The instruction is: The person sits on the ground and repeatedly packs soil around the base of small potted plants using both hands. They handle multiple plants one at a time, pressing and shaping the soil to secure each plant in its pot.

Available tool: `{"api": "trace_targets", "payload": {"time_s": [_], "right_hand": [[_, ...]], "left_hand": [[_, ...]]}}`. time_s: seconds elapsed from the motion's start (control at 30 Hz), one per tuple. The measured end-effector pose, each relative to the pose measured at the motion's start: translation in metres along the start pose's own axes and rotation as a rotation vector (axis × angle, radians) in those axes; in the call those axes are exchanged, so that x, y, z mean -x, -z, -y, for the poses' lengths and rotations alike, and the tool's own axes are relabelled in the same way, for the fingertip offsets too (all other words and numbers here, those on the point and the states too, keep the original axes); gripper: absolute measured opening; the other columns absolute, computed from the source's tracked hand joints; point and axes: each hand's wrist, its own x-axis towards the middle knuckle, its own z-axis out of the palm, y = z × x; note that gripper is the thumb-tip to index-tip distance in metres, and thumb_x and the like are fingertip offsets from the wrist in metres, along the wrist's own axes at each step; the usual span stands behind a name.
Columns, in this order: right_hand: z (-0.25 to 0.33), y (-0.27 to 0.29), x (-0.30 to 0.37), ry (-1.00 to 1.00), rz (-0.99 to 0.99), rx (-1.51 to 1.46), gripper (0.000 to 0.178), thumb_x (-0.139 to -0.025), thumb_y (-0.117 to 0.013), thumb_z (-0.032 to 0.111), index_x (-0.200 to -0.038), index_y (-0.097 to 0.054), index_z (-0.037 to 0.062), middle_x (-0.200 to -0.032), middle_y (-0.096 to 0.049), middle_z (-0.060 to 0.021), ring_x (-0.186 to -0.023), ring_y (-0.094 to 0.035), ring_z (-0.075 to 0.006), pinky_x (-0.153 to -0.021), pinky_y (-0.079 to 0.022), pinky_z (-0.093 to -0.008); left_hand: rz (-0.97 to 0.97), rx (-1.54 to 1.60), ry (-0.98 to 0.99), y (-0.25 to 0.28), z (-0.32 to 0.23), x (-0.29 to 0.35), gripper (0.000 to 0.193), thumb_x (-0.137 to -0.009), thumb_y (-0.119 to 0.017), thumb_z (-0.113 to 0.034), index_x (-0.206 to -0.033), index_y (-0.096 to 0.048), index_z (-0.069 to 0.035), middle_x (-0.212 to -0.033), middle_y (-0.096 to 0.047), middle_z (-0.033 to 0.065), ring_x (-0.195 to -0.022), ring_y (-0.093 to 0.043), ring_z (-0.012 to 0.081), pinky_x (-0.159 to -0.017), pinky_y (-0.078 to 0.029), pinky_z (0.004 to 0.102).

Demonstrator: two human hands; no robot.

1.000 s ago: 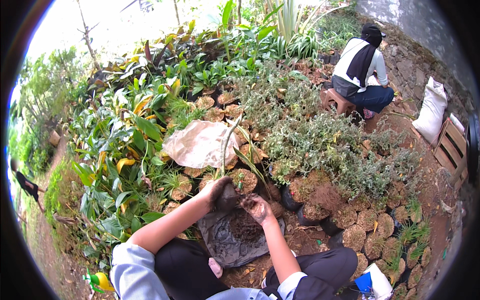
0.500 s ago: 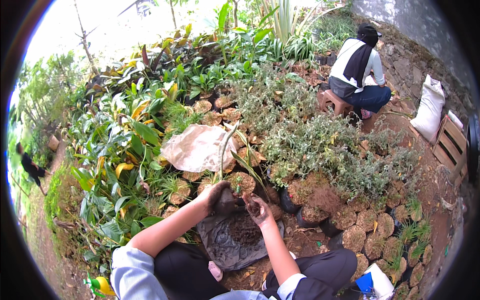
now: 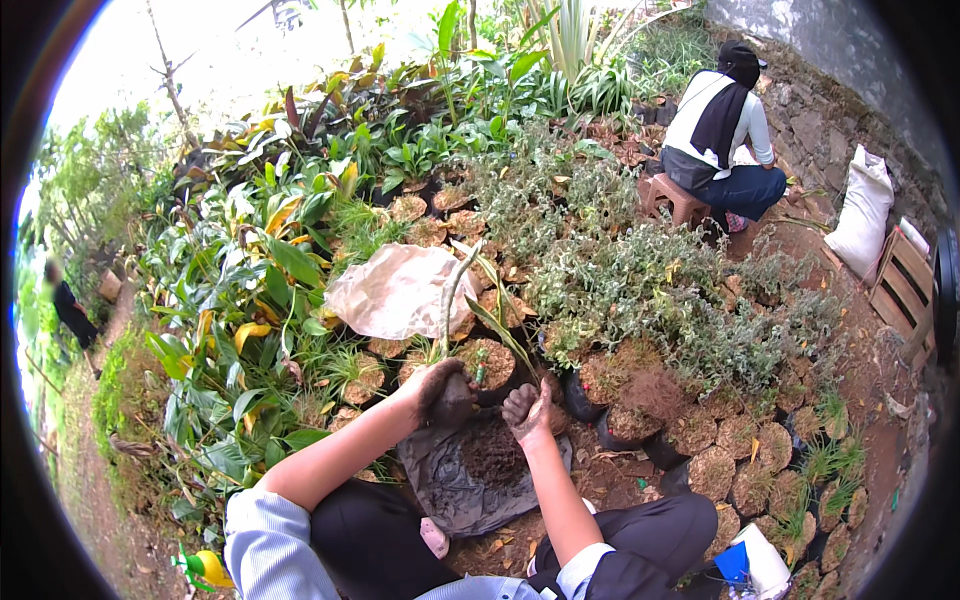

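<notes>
My left hand (image 3: 432, 392), smeared with dark soil, is closed round a rounded clump of soil (image 3: 457, 398). A pale green plant stem (image 3: 449, 300) rises from this clump, leaning slightly right. To the right, my soiled right hand (image 3: 530, 410) is curled into a fist with the thumb up; whatever it may hold is hidden. Below both hands a black plastic sheet (image 3: 440, 484) lies on the ground between my legs. Loose dark soil (image 3: 493, 455) is heaped on it. Long yellow-edged leaves (image 3: 503, 330) slant just beyond my right hand.
Beyond my hands lies a crumpled translucent plastic sheet (image 3: 395, 292). Potted plants (image 3: 735, 440) crowd the right, broad-leaved plants (image 3: 260, 330) the left. A person (image 3: 720, 130) sits on a brown stool (image 3: 672, 198) near a white sack (image 3: 860, 215); another person (image 3: 72, 310) is far left.
My right hand has gone from half-open, with soil on its palm, to a fist, and has moved slightly right. My left hand keeps its hold on the soil clump.
</notes>
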Motion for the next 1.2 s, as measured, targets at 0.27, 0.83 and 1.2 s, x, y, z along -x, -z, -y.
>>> {"api": "trace_targets", "payload": {"time_s": [0.27,0.83,1.2], "right_hand": [[-0.007,0.015,-0.004,0.046,0.064,0.156,0.015,-0.085,-0.063,0.019,-0.095,-0.060,0.0084,-0.094,-0.063,-0.0062,-0.088,-0.061,-0.0184,-0.077,-0.051,-0.0351],[-0.005,0.019,-0.007,-0.021,0.119,-0.057,0.016,-0.088,-0.057,0.025,-0.089,-0.053,0.0091,-0.083,-0.055,-0.0052,-0.066,-0.053,-0.0165,-0.054,-0.044,-0.0225],[-0.009,0.008,0.001,-0.021,-0.103,0.021,0.059,-0.085,-0.039,0.064,-0.053,-0.024,0.0169,-0.049,-0.022,0.0016,-0.038,-0.020,-0.0126,-0.037,-0.016,-0.0273]], "left_hand": [[-0.042,-0.023,0.015,0.001,0.000,0.001,0.020,-0.088,-0.049,-0.015,-0.089,-0.053,0.004,-0.077,-0.062,0.0160,-0.064,-0.063,0.0272,-0.060,-0.056,0.0371],[-0.013,-0.033,0.029,0.004,0.004,-0.001,0.023,-0.088,-0.048,-0.021,-0.089,-0.055,0.001,-0.077,-0.063,0.0147,-0.063,-0.064,0.0246,-0.059,-0.055,0.0347],[0.022,0.036,0.033,0.003,0.004,0.000,0.019,-0.088,-0.049,-0.016,-0.088,-0.050,0.003,-0.075,-0.060,0.0160,-0.065,-0.063,0.0272,-0.062,-0.056,0.0382]]}}
